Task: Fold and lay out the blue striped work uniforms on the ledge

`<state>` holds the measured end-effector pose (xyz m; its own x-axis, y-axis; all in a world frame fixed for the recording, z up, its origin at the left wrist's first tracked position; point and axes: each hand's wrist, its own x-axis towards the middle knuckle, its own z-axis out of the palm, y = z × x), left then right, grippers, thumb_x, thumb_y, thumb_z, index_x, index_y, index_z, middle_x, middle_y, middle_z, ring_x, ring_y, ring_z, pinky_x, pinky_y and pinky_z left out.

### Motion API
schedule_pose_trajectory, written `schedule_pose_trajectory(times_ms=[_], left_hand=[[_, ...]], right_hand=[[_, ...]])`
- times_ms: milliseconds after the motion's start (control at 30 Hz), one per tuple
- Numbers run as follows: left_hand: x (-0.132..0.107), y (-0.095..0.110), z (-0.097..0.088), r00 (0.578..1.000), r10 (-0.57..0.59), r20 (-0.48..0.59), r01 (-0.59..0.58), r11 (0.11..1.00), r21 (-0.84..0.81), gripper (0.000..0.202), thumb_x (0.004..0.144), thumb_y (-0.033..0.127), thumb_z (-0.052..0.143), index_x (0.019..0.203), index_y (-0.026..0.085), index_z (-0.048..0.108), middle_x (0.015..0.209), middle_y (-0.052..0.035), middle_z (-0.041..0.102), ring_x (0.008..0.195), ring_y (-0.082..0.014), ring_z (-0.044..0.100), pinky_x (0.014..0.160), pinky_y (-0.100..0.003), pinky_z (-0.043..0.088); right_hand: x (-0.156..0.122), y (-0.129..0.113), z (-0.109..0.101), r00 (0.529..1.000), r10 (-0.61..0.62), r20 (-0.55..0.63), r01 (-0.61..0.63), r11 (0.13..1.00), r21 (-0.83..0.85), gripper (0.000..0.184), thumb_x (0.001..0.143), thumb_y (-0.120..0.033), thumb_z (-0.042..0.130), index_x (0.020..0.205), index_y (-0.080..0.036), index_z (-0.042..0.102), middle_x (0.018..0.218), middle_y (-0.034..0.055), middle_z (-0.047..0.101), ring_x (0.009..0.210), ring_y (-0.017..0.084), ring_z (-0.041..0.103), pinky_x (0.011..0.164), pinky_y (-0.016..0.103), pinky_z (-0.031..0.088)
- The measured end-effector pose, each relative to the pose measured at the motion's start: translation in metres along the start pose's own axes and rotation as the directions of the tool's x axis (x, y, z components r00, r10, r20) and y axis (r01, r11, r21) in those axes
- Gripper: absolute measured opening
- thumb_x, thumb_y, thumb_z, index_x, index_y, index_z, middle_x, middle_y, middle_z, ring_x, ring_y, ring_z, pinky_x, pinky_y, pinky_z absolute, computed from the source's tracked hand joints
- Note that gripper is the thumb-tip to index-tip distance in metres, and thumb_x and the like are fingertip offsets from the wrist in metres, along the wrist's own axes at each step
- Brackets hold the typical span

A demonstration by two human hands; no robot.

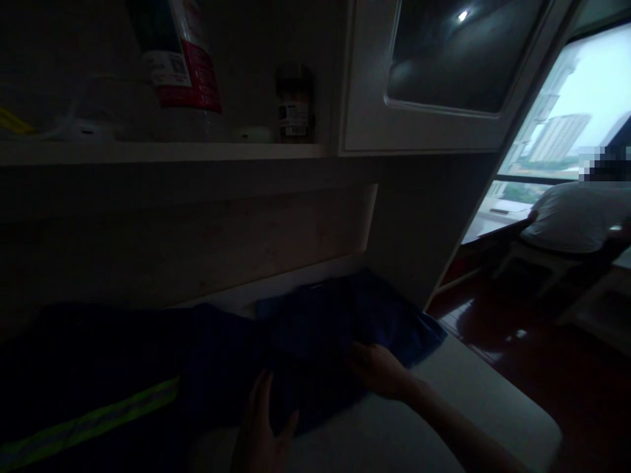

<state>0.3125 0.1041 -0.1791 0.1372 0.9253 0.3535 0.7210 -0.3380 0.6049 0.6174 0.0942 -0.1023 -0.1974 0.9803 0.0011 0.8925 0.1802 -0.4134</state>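
Note:
A dark blue work garment (315, 328) lies spread along the pale padded surface (473, 394), its right end nearest the corner. A yellow-green reflective stripe (98, 418) crosses the dark cloth at lower left; I cannot tell if this is the same piece. My right hand (378, 369) is closed at the garment's front part, fingers curled into the cloth and partly lost in shadow. Lower and to the left, my left hand (263, 427) is open, thumb and fingers apart, close to the cloth's front edge. Dim light hides the folds.
Above the garment runs a shelf (172, 152) with a red-labelled bottle (197, 79), a dark-lidded jar (294, 102) and a cable. A cabinet door (424, 135) hangs at upper right. A person in a light shirt (574, 217) sits by the window.

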Motion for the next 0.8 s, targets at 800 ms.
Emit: schedule_pose_trajectory(times_ms=[800], left_hand=[[0.108, 0.03, 0.007, 0.939, 0.028, 0.343, -0.13, 0.952, 0.278, 0.029, 0.09, 0.022, 0.041, 0.096, 0.018, 0.07, 0.107, -0.0103, 0.064, 0.102, -0.0249, 0.057, 0.093, -0.041, 0.044]], right_hand=[[0.084, 0.107, -0.055, 0.799, 0.564, -0.207, -0.572, 0.82, 0.024, 0.039, 0.088, -0.024, 0.044, 0.119, -0.02, 0.067, 0.115, 0.0116, 0.07, 0.101, 0.025, 0.067, 0.079, 0.031, 0.051]])
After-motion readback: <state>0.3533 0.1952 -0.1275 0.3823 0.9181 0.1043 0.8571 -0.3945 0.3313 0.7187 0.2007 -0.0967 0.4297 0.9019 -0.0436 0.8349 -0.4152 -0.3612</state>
